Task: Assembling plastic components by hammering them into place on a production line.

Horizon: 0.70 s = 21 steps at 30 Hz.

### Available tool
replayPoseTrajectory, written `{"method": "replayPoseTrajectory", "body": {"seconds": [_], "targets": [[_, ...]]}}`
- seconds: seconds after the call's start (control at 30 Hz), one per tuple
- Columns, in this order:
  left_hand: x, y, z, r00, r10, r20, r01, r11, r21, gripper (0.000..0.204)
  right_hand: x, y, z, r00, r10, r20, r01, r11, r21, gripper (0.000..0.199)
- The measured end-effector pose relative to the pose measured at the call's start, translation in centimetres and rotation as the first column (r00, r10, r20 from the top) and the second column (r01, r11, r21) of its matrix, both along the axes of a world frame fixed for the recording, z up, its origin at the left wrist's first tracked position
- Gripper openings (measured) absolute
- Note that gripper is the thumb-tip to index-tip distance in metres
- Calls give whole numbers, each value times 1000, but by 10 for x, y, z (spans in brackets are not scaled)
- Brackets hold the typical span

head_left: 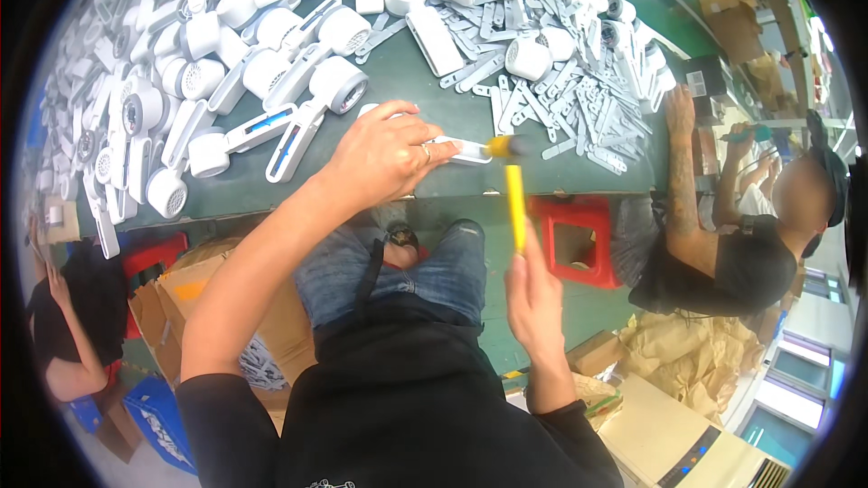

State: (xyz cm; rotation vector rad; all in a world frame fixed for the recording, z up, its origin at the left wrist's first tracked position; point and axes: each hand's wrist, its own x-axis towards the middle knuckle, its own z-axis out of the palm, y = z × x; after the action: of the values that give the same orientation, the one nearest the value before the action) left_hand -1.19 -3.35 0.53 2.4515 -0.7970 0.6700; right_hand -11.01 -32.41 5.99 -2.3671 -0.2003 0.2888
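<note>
On the near edge of the green table, my left hand [389, 152] is closed over a white plastic handheld fan body [468, 154]. The end of its handle sticks out to the right of my fingers, while most of the rest is hidden under the hand. Below the table edge, my right hand [533, 294] grips a hammer [516, 203] by its yellow handle. The slightly blurred hammer head is over the end of the fan handle; whether they touch I cannot tell. Just beyond my hands lie more white fan bodies [294, 140], some with a blue strip along the handle.
A large heap of white fan bodies [199, 72] covers the table's left and back. Flat grey plastic strips [588, 113] are piled at the right. A co-worker [723, 253] sits to the right near a red stool [574, 239]. An open cardboard box [208, 298] stands at my left.
</note>
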Motion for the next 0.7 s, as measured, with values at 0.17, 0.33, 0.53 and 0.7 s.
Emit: {"method": "replayPoseTrajectory", "body": {"seconds": [0.17, 0.33, 0.53, 0.7], "targets": [[-2, 1, 1, 1000, 2, -11, -2, 999, -36, 22, -5, 1, 20, 998, -30, 64, 25, 997, 77, 54], [-1, 4, 3, 999, 5, -35, -5, 1000, -4, 21, 3, 3, 23, 999, 23, -23, -24, 998, -60, 55], [0, 0, 6, 999, 2, -41, -2, 1000, -10, 21, 13, 5, 3, 998, 66, -8, -66, 982, -176, 55], [0, 2, 4, 997, -11, -72, 8, 999, -43, 22, 2, 5, 3, 997, 65, 35, -59, 988, -143, 52]]}}
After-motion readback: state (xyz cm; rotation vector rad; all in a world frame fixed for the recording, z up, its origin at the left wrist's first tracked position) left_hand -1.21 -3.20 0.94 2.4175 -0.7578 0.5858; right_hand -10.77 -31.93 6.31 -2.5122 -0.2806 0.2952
